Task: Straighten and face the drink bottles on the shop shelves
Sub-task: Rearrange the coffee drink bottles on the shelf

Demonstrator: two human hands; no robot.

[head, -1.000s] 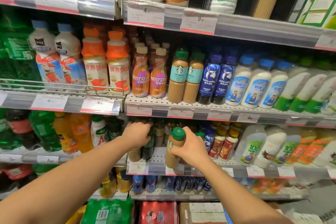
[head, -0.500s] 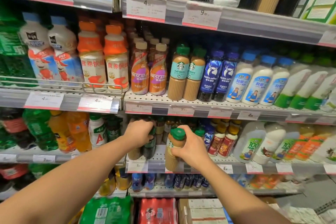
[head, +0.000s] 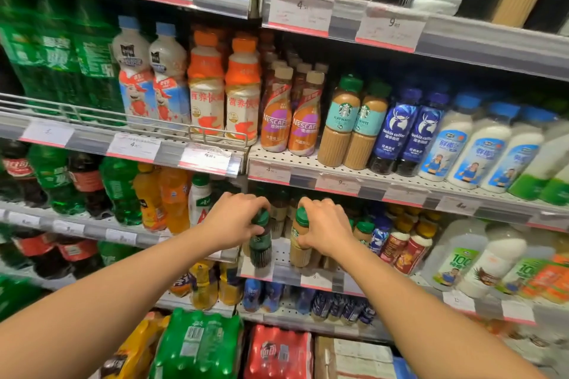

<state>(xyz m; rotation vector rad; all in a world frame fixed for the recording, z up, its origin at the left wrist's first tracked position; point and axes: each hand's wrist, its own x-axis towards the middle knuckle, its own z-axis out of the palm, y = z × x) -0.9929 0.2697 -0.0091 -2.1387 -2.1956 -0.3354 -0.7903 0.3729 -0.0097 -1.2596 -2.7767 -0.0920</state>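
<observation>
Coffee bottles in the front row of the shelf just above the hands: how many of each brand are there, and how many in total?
Nescafe bottles: 2
Starbucks bottles: 2
Luckin coffee bottles: 2
Total: 6

The left hand [head: 234,220] grips the dark bottle [head: 260,243] by its green cap. The right hand [head: 324,226] grips the tan bottle [head: 300,240] by its upper body, just below the green cap. Both bottles stand upright at the front edge of the shelf [head: 317,278], near each other but apart. On the shelf above, Nescafe bottles [head: 289,124] and Starbucks bottles [head: 351,129] stand in paired rows, labels forward.
</observation>
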